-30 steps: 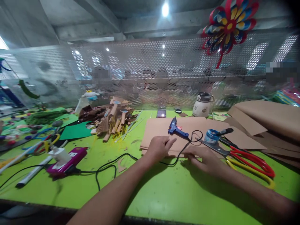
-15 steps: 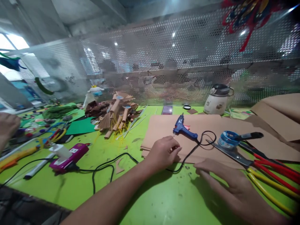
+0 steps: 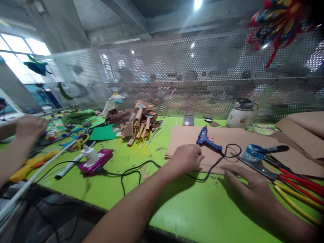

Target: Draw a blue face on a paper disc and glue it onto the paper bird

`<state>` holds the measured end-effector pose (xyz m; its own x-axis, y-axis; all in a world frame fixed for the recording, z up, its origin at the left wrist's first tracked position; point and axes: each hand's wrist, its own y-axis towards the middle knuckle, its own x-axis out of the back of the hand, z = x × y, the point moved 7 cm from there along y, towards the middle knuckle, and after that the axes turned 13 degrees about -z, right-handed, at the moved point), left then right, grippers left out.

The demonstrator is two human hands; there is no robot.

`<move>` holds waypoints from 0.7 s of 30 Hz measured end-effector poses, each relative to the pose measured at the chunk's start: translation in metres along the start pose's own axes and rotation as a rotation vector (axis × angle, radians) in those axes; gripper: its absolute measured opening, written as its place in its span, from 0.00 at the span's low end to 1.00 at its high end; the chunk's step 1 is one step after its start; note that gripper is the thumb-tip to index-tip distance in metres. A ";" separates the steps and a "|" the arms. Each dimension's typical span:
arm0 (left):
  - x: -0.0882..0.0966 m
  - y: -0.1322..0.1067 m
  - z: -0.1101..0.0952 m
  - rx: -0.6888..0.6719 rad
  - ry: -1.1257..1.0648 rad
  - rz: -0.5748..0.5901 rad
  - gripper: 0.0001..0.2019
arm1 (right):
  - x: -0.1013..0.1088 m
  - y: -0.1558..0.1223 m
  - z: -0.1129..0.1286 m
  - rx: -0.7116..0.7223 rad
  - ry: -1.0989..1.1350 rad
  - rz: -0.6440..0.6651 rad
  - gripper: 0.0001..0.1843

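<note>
My left hand [image 3: 186, 158] rests on the near edge of a stack of brown cardboard sheets [image 3: 243, 141], its fingers curled against the edge. My right hand [image 3: 249, 189] lies flat on the green table [image 3: 192, 209] just in front of the stack, fingers stretched out toward the left. A blue glue gun [image 3: 208, 141] lies on the cardboard beyond my left hand, and its black cord [image 3: 141, 167] loops between my hands. A blue tape roll [image 3: 253, 152] with a black marker across it sits to the right.
Red and yellow long-handled scissors [image 3: 296, 187] lie at the right. A magenta power strip [image 3: 97, 161], rolled brown paper pieces [image 3: 139, 123] and a white jug [image 3: 241, 114] stand further off. Another person's hand [image 3: 29, 126] works at the left. A perforated metal screen [image 3: 177, 67] closes the back.
The view has swung left, bringing the other person's hand and arm in. My right hand has slid off the cardboard edge onto the green table. My left hand stays at the cardboard edge.
</note>
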<state>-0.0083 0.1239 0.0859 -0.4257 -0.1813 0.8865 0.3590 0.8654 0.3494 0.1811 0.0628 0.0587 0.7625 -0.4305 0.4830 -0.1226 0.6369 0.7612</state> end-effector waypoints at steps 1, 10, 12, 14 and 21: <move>0.011 0.000 0.009 0.037 0.033 0.016 0.11 | -0.001 -0.001 -0.001 -0.003 0.000 0.005 0.13; 0.120 -0.060 0.175 0.548 0.347 -0.050 0.16 | -0.005 -0.003 -0.003 -0.059 0.066 0.039 0.13; 0.112 -0.074 0.199 0.611 0.361 -0.041 0.17 | -0.007 -0.003 0.001 -0.061 0.080 0.074 0.14; 0.101 -0.081 0.214 0.641 0.361 -0.043 0.17 | -0.008 -0.003 0.003 -0.064 0.087 0.104 0.15; 0.081 -0.080 0.234 0.663 0.370 -0.066 0.16 | -0.013 -0.004 0.001 -0.049 0.094 0.157 0.15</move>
<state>-0.2658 0.1488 0.0586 -0.0808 -0.2860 0.9548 -0.2812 0.9256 0.2535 0.1708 0.0651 0.0497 0.7930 -0.2632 0.5495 -0.2153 0.7227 0.6568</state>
